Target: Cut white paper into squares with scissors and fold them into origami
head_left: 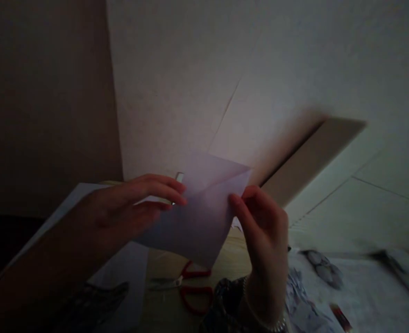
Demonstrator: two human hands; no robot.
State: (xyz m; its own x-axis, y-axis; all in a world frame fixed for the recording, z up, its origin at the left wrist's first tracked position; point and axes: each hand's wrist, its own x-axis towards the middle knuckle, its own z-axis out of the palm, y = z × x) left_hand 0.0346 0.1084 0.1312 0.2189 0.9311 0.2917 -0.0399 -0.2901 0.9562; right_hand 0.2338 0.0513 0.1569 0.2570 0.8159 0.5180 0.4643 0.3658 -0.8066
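Above the wooden table (163, 303), held a paper sheet (206, 222), likely light, limp and easily creased, best taken by edges, with long axis seemingly slanting and a corner pointing up-right, pinched at right between thumb and fingers of right hand (267, 224), with fingers of left hand (131, 199) slightly parted, grip unclear

Matt ppr sheet (204, 222), wd tbl (166, 305)
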